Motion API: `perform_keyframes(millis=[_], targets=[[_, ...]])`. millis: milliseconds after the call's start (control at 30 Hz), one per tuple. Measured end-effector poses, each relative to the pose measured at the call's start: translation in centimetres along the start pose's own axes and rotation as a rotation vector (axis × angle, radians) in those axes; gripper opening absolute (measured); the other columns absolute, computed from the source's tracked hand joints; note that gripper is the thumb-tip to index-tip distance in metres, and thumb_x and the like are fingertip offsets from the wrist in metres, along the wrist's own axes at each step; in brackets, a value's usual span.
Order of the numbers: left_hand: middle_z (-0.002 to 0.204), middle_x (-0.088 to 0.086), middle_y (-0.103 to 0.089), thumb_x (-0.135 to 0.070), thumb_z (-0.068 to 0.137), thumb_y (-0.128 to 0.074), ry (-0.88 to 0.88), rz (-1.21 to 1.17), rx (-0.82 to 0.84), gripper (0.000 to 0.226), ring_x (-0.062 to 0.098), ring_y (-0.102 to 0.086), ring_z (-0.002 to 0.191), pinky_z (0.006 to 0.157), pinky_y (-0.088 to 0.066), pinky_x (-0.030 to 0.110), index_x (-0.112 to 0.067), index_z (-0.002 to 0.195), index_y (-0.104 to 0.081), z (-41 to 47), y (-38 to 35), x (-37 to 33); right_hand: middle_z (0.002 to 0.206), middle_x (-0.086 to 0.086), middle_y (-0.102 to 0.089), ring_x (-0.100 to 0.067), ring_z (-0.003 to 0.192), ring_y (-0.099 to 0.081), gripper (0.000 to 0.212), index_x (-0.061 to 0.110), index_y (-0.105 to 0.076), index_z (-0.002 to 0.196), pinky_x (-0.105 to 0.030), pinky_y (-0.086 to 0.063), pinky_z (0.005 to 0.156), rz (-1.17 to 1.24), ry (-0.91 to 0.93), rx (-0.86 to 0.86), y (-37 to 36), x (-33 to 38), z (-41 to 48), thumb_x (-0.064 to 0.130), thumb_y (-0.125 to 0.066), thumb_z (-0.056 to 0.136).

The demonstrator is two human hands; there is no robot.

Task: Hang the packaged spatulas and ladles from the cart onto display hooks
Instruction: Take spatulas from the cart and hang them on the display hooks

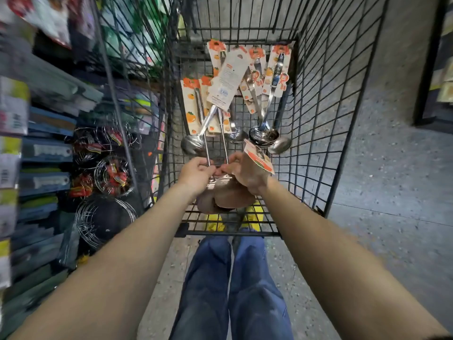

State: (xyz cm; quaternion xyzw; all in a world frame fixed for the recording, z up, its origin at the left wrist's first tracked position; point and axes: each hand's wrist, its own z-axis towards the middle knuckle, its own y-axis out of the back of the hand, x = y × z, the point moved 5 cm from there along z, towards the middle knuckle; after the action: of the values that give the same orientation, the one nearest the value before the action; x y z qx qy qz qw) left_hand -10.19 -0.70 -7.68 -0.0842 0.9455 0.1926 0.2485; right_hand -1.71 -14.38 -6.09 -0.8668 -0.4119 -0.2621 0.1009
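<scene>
Both forearms are extended into the cart [326, 99]. Left hand [196, 174] and right hand [245, 173] are each closed on a ladle [208, 126] handle; remaining ladles are heaped on the cart floor.

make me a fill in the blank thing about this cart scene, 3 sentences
1. The packaged ladles lie inside a black wire ____.
2. Both hands, left hand and right hand, grip thin ____ handles.
3. The round wire racks sit to the person's ____.

Missing words: cart; metal; left
</scene>
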Motion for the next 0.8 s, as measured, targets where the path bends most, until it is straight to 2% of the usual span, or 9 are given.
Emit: perform_keyframes(millis=[67, 167, 233, 333, 400, 500, 600, 667, 800], targets=[[0.085, -0.004, -0.071, -0.018, 0.098, -0.067, -0.022, 0.033, 0.013, 0.013, 0.013, -0.061, 0.076, 0.069, -0.046, 0.026, -0.016, 0.11, -0.066, -1.4, 0.9, -0.7, 0.078, -0.011, -0.069, -0.008, 0.071, -0.064, 0.033, 0.014, -0.045, 0.073, -0.009, -0.043, 0.059, 0.048, 0.031, -0.069, 0.1, 1.0, -1.4, 0.0, -0.066, 0.094], [0.086, -0.006, -0.067, -0.018, 0.099, -0.066, -0.057, 0.063, 0.031, 0.012, 0.011, -0.058, 0.075, 0.063, -0.043, 0.022, -0.021, 0.11, -0.065, -3.3, 2.0, -1.8, 0.11, -0.031, -0.069, -0.016, 0.078, -0.061, 0.025, 0.012, -0.049, 0.08, -0.007, -0.041, 0.057, 0.053, 0.04, -0.093, -0.2, 1.9, -3.2, -0.001, -0.065, 0.095], [0.087, -0.008, -0.065, -0.02, 0.099, -0.067, -0.063, 0.085, 0.043, 0.011, 0.01, -0.058, 0.078, 0.065, -0.044, 0.021, -0.024, 0.109, -0.064, -4.4, 2.7, -2.6, 0.11, -0.027, -0.072, -0.014, 0.078, -0.063, 0.017, 0.011, -0.053, 0.089, -0.009, -0.041, 0.057, 0.104, 0.026, -0.113, -0.4, 2.4, -4.5, 0.002, -0.067, 0.093], [0.098, -0.005, -0.071, -0.025, 0.097, -0.071, -0.021, 0.084, 0.08, 0.018, 0.015, -0.064, 0.096, 0.077, -0.046, 0.023, -0.017, 0.112, -0.066, -5.7, 3.9, -3.1, 0.09, -0.003, -0.076, -0.008, 0.077, -0.059, 0.012, 0.016, -0.058, 0.092, -0.022, -0.036, 0.063, 0.143, 0.0, -0.149, -0.7, 3.2, -6.7, 0.013, -0.069, 0.093], [0.112, 0.001, -0.074, -0.032, 0.094, -0.074, 0.01, 0.103, 0.112, 0.032, 0.017, -0.065, 0.103, 0.083, -0.046, 0.026, -0.014, 0.121, -0.071, -6.5, 4.6, -3.4, 0.096, -0.003, -0.078, -0.011, 0.08, -0.06, 0.011, 0.02, -0.061, 0.09, -0.025, -0.038, 0.064, 0.189, -0.037, -0.157, -0.8, 3.7, -7.6, 0.015, -0.071, 0.092], [0.104, 0.001, -0.073, -0.033, 0.093, -0.075, 0.08, 0.121, 0.169, 0.023, 0.015, -0.062, 0.09, 0.077, -0.049, 0.027, -0.019, 0.111, -0.07, -7.8, 5.5, -3.5, 0.104, -0.003, -0.078, -0.012, 0.083, -0.061, 0.008, 0.019, -0.064, 0.093, -0.027, -0.039, 0.064, 0.214, -0.096, -0.166, -0.9, 4.1, -8.4, 0.017, -0.072, 0.092], [0.118, 0.005, -0.071, -0.033, 0.091, -0.078, 0.115, 0.173, 0.219, 0.037, 0.019, -0.061, 0.101, 0.094, -0.049, 0.032, -0.013, 0.123, -0.071, -8.7, 5.8, -3.2, 0.104, -0.005, -0.079, -0.019, 0.095, -0.065, 0.021, 0.023, -0.055, 0.081, -0.031, -0.047, 0.075, 0.187, -0.125, -0.174, -0.9, 4.2, -8.8, 0.019, -0.073, 0.09], [0.115, 0.003, -0.069, -0.032, 0.093, -0.076, 0.116, 0.2, 0.23, 0.029, 0.019, -0.059, 0.105, 0.096, -0.045, 0.029, -0.014, 0.116, -0.073, -9.5, 5.9, -3.2, 0.105, -0.01, -0.078, -0.027, 0.099, -0.069, 0.025, 0.025, -0.053, 0.08, -0.038, -0.052, 0.083, 0.147, -0.133, -0.189, -0.9, 3.7, -8.8, 0.023, -0.077, 0.082], [0.11, 0.001, -0.072, -0.035, 0.091, -0.078, 0.09, 0.184, 0.221, 0.031, 0.018, -0.064, 0.098, 0.087, -0.05, 0.029, -0.019, 0.117, -0.073, -10.7, 5.9, -2.9, 0.105, -0.014, -0.077, -0.03, 0.095, -0.069, 0.024, 0.023, -0.052, 0.076, -0.033, -0.043, 0.068, 0.079, -0.083, -0.238, -0.5, 4.3, -10.3, 0.023, -0.076, 0.073]])
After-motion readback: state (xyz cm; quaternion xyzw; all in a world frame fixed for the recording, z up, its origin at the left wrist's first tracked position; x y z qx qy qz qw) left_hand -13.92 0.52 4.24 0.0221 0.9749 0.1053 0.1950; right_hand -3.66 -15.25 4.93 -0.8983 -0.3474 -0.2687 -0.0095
